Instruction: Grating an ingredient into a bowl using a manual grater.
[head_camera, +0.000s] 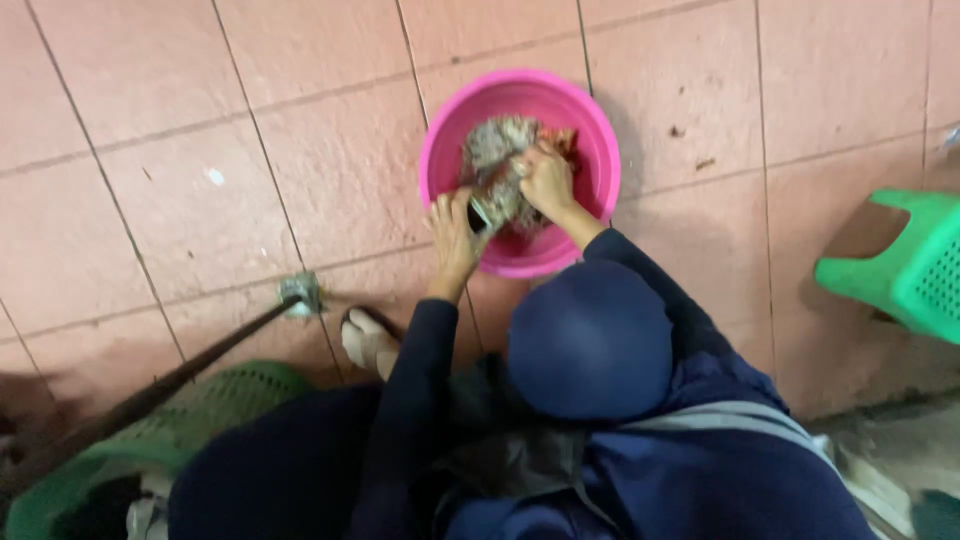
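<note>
A round pink plastic basin (603, 150) stands on the pink tiled floor. Inside it lies a wet grey-brown bundle of cloth (495, 143) with a reddish patch at its right. My right hand (548, 180) is closed over the bundle's right side, inside the basin. At the basin's near left rim, my left hand (455, 235) grips the bundle's lower end. Both arms wear dark blue sleeves. The part of the cloth under my hands is hidden.
A green plastic stool (910, 265) stands at the right. At the lower left is a green perforated basket (235, 395). A dark pole (150, 392) runs to a metal fitting (300, 293) on the floor. A sandalled foot (365, 342) rests near the basin.
</note>
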